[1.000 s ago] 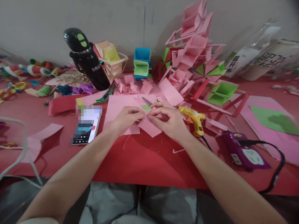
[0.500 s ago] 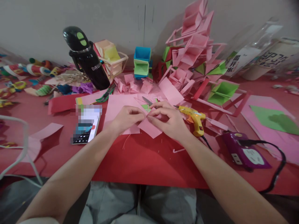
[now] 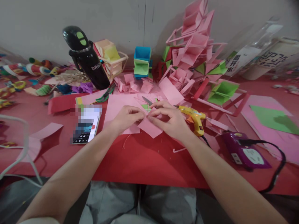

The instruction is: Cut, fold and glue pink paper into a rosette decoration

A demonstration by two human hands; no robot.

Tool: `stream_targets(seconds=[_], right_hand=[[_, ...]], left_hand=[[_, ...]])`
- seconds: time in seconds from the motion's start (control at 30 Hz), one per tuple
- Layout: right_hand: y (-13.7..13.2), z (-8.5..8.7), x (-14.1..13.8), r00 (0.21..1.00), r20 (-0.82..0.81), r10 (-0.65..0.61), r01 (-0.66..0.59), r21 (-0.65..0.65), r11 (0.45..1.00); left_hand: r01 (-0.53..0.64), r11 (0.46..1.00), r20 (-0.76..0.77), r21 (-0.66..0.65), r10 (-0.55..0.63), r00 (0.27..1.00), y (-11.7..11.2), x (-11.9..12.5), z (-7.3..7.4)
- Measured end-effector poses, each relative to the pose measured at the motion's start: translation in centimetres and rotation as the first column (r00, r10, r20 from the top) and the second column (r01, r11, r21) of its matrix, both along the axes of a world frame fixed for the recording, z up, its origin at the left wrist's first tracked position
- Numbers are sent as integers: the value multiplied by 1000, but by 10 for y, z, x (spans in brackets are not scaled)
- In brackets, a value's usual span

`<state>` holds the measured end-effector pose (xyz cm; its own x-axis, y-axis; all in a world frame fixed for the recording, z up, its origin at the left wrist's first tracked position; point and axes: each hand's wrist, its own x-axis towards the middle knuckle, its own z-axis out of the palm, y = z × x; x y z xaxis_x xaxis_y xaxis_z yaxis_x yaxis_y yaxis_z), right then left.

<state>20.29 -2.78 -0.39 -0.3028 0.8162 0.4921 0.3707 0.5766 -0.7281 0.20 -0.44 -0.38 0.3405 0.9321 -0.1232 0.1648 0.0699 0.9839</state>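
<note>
Both hands meet over a small piece of pink paper (image 3: 151, 128) at the middle of the table. My left hand (image 3: 128, 117) pinches its upper left edge between thumb and fingers. Opposite it, my right hand (image 3: 168, 119) is closed on the same piece, thumb against the fingertips. The fingers partly hide the paper's upper part. Beneath lies a larger pink sheet (image 3: 112, 107). Just beyond the fingertips are a grey blade (image 3: 147, 100) and a bit of green paper (image 3: 145, 107).
A yellow glue gun (image 3: 195, 119) lies right of my right hand, beside a purple power socket (image 3: 244, 151). A phone (image 3: 87, 124) lies left. Behind stand a black bottle (image 3: 90, 62), a blue and green paper box (image 3: 141, 62) and stacked pink paper shapes (image 3: 195, 46).
Almost nothing differs. Both hands keep their pinch on the small pink paper, with only a very slight shift of the fingers.
</note>
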Motion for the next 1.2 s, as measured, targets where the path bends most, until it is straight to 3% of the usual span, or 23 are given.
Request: stream_targets(seconds=[0.47,0.67,0.83,0.97,1.2], right_hand=[[-1,1,-3,999,-31,-20,18,-64,998],[2,2,-1,994,-111,-13,-8,-182,983],[6,-2,3,976,-214,-40,-30,-315,949],[8,-4,7,978,-201,-58,-31,-414,910],[7,-1,9,987,-152,-48,-22,-428,904]], left_hand=[[58,995,-7,79,-57,998,-2,1,6],[105,979,-56,177,-96,994,-3,0,10],[162,950,-122,267,-133,984,-6,1,15],[192,926,-158,324,-148,976,-8,2,15],[190,927,-170,323,-141,975,-7,0,12]])
